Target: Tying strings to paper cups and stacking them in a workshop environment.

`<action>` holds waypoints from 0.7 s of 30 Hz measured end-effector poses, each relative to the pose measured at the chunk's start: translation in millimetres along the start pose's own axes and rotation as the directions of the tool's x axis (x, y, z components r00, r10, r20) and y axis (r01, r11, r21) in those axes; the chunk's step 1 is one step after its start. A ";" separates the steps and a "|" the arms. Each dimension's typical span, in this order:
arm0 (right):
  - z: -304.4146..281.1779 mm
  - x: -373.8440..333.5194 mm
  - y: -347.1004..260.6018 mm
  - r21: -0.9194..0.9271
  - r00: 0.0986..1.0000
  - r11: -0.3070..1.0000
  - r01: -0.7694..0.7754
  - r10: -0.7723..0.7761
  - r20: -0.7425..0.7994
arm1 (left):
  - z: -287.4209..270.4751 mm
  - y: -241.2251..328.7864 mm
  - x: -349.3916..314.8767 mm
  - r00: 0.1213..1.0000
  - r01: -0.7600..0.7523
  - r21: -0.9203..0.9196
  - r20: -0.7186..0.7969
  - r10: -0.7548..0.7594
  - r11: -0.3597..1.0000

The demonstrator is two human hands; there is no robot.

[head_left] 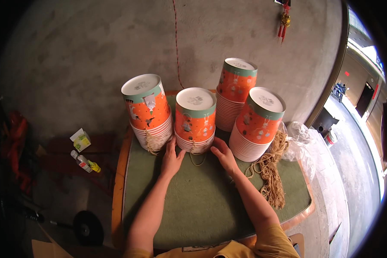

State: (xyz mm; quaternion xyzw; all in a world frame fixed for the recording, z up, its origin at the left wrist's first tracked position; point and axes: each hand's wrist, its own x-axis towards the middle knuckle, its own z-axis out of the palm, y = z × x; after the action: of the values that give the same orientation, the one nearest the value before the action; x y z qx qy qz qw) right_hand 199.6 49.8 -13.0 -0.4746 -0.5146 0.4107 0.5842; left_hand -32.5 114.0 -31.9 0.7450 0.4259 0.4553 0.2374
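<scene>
Upside-down stacks of orange paper buckets with green bands and white bottoms stand on a green-topped table [189, 206]. My left hand [173, 160] and my right hand [223, 155] clasp the lower sides of the short middle stack of paper buckets [196, 122], one on each side. Tan string hangs at the front of this stack, its end curling onto the table. To the left is a taller stack [148, 112] with a bunch of string on its lower front. Close to my right hand stands another stack [258, 122]. My fingertips are partly hidden behind the middle stack.
A fourth stack [236, 94] stands at the back by the grey wall. Loose tan string [273, 180] lies on the table's right, beside clear plastic wrap [301, 144]. Bottles [81, 161] and a small box [80, 139] rest on a low bench at left.
</scene>
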 end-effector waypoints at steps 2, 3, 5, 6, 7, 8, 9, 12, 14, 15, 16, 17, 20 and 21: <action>-4.3 -2.6 -6.0 -0.105 1.000 0.994 0.014 -0.012 0.019 | -1.5 -0.5 -1.8 0.999 -0.045 -0.062 0.020 0.046 0.997; -3.8 -5.0 -10.6 -0.106 1.000 0.994 0.013 -0.011 0.021 | -3.0 -0.5 -3.0 0.999 -0.043 -0.063 0.018 0.045 0.997; -2.5 -8.0 -19.1 -0.147 0.999 0.989 0.016 -0.011 0.032 | -5.9 -1.0 -4.7 0.999 -0.035 -0.041 0.012 0.036 0.999; -3.6 -8.2 -18.1 -0.151 0.999 0.988 0.016 -0.011 0.030 | -5.6 -0.1 -4.3 0.999 -0.036 -0.045 0.012 0.036 0.998; -4.5 -6.9 -14.6 -0.139 1.000 0.990 0.014 -0.012 0.014 | -5.5 0.8 -3.5 0.999 -0.026 -0.041 0.021 0.026 0.999; -4.5 -4.9 -10.6 -0.127 1.000 0.992 0.013 -0.013 0.000 | -5.9 1.6 -3.5 0.999 -0.015 -0.036 0.029 0.016 0.999; -4.2 -1.4 -7.0 -0.130 1.000 0.991 0.015 -0.014 0.004 | -5.4 0.1 -4.0 1.000 -0.014 -0.038 0.025 0.015 0.999; -0.4 12.1 2.7 -0.096 0.999 0.994 -0.048 0.047 -0.015 | -6.0 0.4 -4.9 0.998 -0.057 -0.030 0.007 0.057 0.998; 3.0 20.7 8.0 0.061 0.988 0.993 -0.102 0.108 -0.107 | -6.4 7.7 -5.1 0.997 -0.016 -0.010 0.078 0.017 1.000; 4.3 23.9 13.4 -0.005 0.990 0.996 -0.086 0.084 -0.116 | -6.4 6.7 -6.0 0.996 -0.009 -0.026 0.089 0.011 1.000; 4.6 25.5 19.0 -0.009 0.991 0.997 -0.082 0.081 -0.106 | -5.5 5.8 -4.9 0.997 -0.007 -0.026 0.078 0.009 1.000; 3.9 26.2 24.6 0.016 0.991 0.997 -0.074 0.075 -0.109 | -3.7 5.1 -3.2 0.996 0.018 -0.120 0.094 -0.007 0.993; 11.3 21.6 21.5 0.020 0.988 0.996 -0.086 0.088 -0.126 | -4.5 -2.5 -4.4 0.994 0.060 -0.223 0.097 -0.039 0.973; 14.5 18.6 15.9 0.059 0.989 0.994 -0.090 0.096 -0.110 | -6.1 -1.5 -5.4 0.994 0.064 -0.264 0.099 -0.039 0.962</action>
State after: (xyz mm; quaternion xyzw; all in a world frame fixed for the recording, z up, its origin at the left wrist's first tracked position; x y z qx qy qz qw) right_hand 187.8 73.2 -24.4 -0.5048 -0.4466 0.4238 0.6050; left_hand -39.7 110.0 -32.7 0.7153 0.3684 0.4671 0.3667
